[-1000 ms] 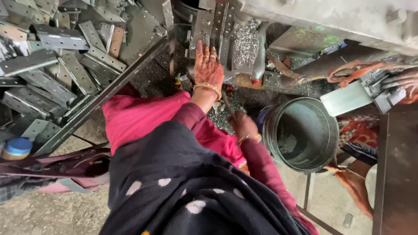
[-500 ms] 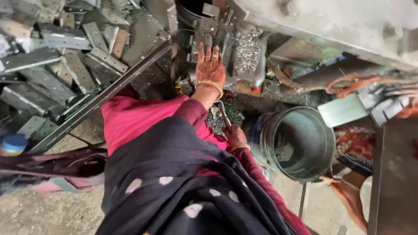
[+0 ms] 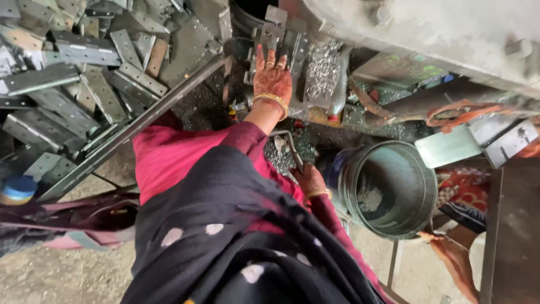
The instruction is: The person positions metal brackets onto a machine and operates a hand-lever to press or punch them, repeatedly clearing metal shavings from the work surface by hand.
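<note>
**Left hand** (image 3: 273, 79): stretched forward, fingers spread and flat, palm down on a small stack of grey metal plates (image 3: 277, 32) at the foot of the machine (image 3: 427, 28). It is open and grasps nothing. A gold bangle sits at the wrist.

**Right hand** (image 3: 309, 180): held low, close to the body and just beside the rim of the bucket (image 3: 388, 191). A thin metal tool (image 3: 289, 149) lies touching or just above it. Whether the fingers are closed on the tool cannot be told.

**Metal plates**: straight ahead, upright or leaning against the machine base, under the left palm.

**Shavings** (image 3: 323, 67): a bright heap just right of the plates, with a darker scatter on the floor between the two hands.

**Bucket**: round, grey-green, tipped toward the person, with a little debris inside.

**Brackets** (image 3: 84, 73): a large loose pile of punched steel pieces at the left, bounded by a long angle bar (image 3: 135, 124).

**Other**: a bare foot (image 3: 455, 259) of another person at the lower right.

**Step in hand (judged)**: steadying or selecting a plate at the machine, the contact being a press and not a grip.

**Next move (judged)**: lifting a plate would call for the fingers to curl round its edge. The edges and the shavings look sharp, so care is needed.
</note>
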